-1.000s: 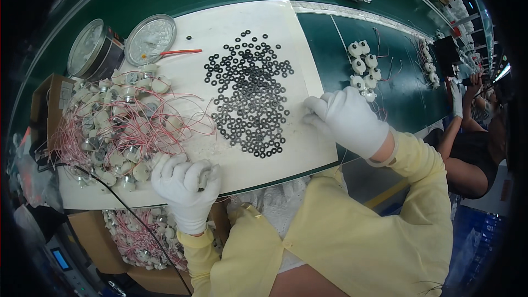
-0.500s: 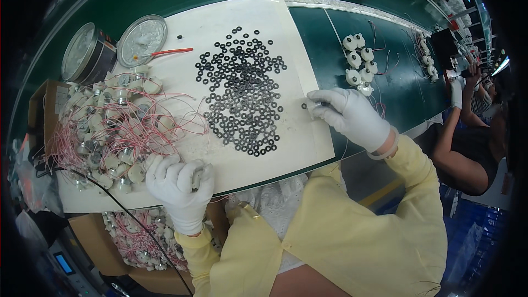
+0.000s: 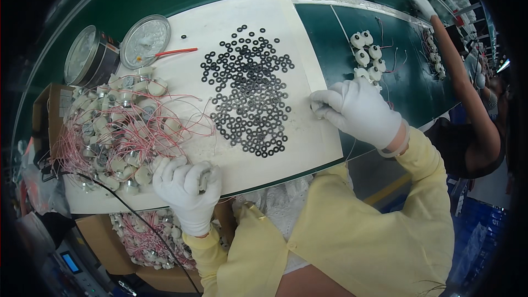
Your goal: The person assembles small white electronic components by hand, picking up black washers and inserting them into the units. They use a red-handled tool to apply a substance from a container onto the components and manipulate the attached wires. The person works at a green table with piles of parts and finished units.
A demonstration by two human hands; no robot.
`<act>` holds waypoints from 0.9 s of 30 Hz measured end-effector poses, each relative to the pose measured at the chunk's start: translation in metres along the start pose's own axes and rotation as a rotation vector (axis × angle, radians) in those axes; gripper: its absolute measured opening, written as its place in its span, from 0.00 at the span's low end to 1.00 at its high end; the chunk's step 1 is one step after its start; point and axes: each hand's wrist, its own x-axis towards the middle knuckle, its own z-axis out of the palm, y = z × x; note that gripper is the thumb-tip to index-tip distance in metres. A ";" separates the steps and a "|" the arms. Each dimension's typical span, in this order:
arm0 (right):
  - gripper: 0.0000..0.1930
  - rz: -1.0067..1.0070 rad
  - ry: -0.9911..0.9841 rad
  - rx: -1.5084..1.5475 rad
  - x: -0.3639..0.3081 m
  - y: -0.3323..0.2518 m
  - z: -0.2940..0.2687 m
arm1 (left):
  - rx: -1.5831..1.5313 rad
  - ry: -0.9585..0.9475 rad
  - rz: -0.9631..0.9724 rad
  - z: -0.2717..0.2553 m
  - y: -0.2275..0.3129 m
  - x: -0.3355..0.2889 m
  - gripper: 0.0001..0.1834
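My right hand (image 3: pixel 360 113), in a white glove, is at the right edge of the white sheet (image 3: pixel 308 55). Its thumb and fingers are pinched together, and what lies between them is hidden. Left of it spread many small black rings (image 3: pixel 250 96), some overlapping. My left hand (image 3: pixel 190 192), also gloved, rests by the sheet's front edge, its fingers curled round a small greyish piece that I cannot make out. Beside that hand is a heap of small white motors (image 3: pixel 126 96) with tangled pink wires.
Behind the heap stand an open tin (image 3: pixel 82 58) and its lid (image 3: pixel 146 36) with white paste and a red stick (image 3: pixel 176 52). White motors with black rings (image 3: pixel 366 55) stand in rows on the green bench. A box of motors (image 3: pixel 148 239) sits below. A co-worker's arm (image 3: pixel 462 71) reaches across at right.
The single black ring by my right fingertips is no longer visible; the fingers cover that spot. My left hand keeps its grip. The co-worker's gloved hand has reached farther over the bench.
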 end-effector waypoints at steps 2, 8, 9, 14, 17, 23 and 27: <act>0.14 -0.035 0.001 -0.057 -0.002 -0.001 -0.001 | 0.004 -0.002 -0.002 0.000 0.000 0.000 0.13; 0.17 -0.155 -0.040 -0.327 -0.012 -0.015 -0.013 | 0.006 -0.016 0.001 -0.001 -0.001 0.000 0.14; 0.17 -0.155 -0.059 -0.382 -0.013 -0.020 -0.013 | 0.007 -0.013 0.006 0.000 0.000 0.000 0.14; 0.17 -0.098 -0.036 -0.357 -0.019 -0.021 -0.004 | 0.053 -0.010 0.015 0.001 -0.003 0.000 0.15; 0.13 0.024 0.072 -0.116 -0.024 -0.022 0.006 | 0.045 -0.018 0.014 0.002 -0.001 -0.001 0.13; 0.06 0.382 0.288 0.364 -0.048 -0.025 0.042 | 0.053 -0.037 0.035 -0.001 -0.004 -0.002 0.13; 0.06 0.490 0.379 0.228 -0.060 -0.018 0.040 | 0.066 -0.046 0.067 0.000 -0.004 -0.001 0.13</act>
